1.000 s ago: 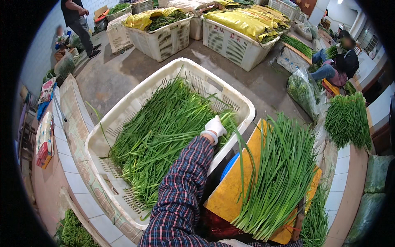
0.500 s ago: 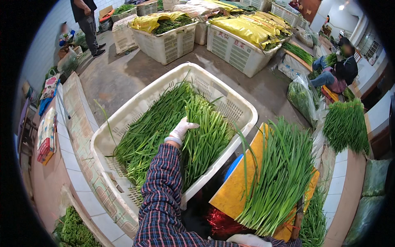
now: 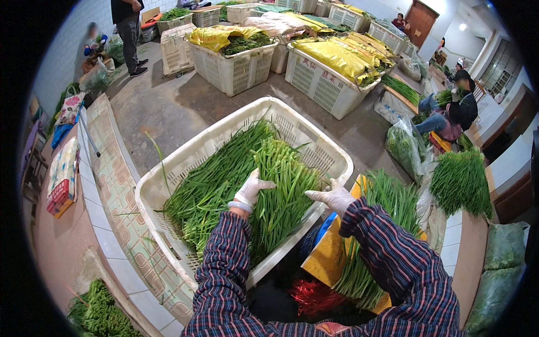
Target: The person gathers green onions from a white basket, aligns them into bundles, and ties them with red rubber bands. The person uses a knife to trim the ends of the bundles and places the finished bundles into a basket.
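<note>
A white slotted plastic crate (image 3: pixel 331 150) stands in front of me, part filled with long green garlic chives (image 3: pixel 210 168). On their right side lies a bundle of chives (image 3: pixel 289 178) with its pale cut ends toward the far right. My left hand (image 3: pixel 250 188), in a whitish glove, rests against this bundle's left side, thumb stretched out. My right hand (image 3: pixel 333 199), gloved too, hovers by the crate's right rim, fingers apart and pointing at the bundle; nothing shows in it. More loose chives (image 3: pixel 393 196) lie on a yellow board (image 3: pixel 324 255) at right, partly behind my right arm.
Red ties (image 3: pixel 314 297) hang below the board. Large white crates (image 3: pixel 233 67) with yellow covers (image 3: pixel 331 56) stand beyond. A standing person (image 3: pixel 128 33) is far left; a seated worker (image 3: pixel 457 106) is at right, beside bagged greens (image 3: pixel 404 149). A tiled ledge (image 3: pixel 126 196) runs along the left.
My right hand has risen from the lower edge, beside the yellow board, to the crate's right rim. My left hand stays at the bundle, its thumb now stretched further out.
</note>
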Demonstrator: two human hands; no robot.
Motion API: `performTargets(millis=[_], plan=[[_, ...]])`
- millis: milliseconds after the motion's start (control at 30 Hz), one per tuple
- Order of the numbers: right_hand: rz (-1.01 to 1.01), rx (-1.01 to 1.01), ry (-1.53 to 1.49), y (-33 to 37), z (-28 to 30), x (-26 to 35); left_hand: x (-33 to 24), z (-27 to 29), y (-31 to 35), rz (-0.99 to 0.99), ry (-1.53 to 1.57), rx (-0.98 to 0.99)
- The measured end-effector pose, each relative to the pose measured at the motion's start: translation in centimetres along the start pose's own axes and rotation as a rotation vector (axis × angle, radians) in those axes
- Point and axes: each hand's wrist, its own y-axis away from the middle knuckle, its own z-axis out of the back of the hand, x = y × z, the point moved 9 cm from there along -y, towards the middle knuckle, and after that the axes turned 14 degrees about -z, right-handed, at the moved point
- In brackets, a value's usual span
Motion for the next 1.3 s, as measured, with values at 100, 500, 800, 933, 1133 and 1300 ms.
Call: performTargets(millis=[100,500,800,933,1133,1300], plan=[[0.148,0.036,0.069,-1.6,-0.9,0.1,-1.6,-0.9,0.9,-0.025,0.003,-0.008],[0.579,0.314,-0.642,0.4,-8.3,4.9,-5.1,-2.2,3.3,-0.261,-0.370,-0.068],[0.663,0.319,-0.679,0.2,-7.4,4.9,-5.6,-5.3,3.3,-0.188,-0.399,0.063],[0.871,0.230,-0.499,4.7,-5.5,6.5,-6.0,-7.0,4.0,-0.159,-0.231,0.043],[1.042,-0.042,-0.033,8.6,-4.2,6.3,-3.5,-10.3,7.5,0.211,0.368,-0.227],[0.918,0.182,0.016,10.7,-4.1,5.0,-5.3,-12.0,8.6,-0.150,-0.183,-0.179]])
